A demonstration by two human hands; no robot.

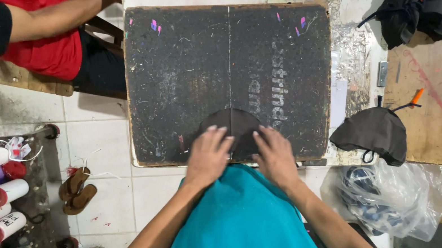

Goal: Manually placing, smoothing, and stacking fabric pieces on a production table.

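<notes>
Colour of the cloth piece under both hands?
Dark grey, nearly black cloth piece, lying on the black mat; head view.

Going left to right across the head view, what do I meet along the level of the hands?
Sandals on the tiled floor → left hand → dark fabric piece on the black board → right hand → dark face mask → clear plastic bag.

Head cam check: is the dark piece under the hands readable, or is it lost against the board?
Head view: sharp, evenly lit, no glare. The dark piece nearly merges with the black board; only its curved edge shows. Left hand and right hand cover its lower part. Straight edges bow slightly towards the corners.
</notes>
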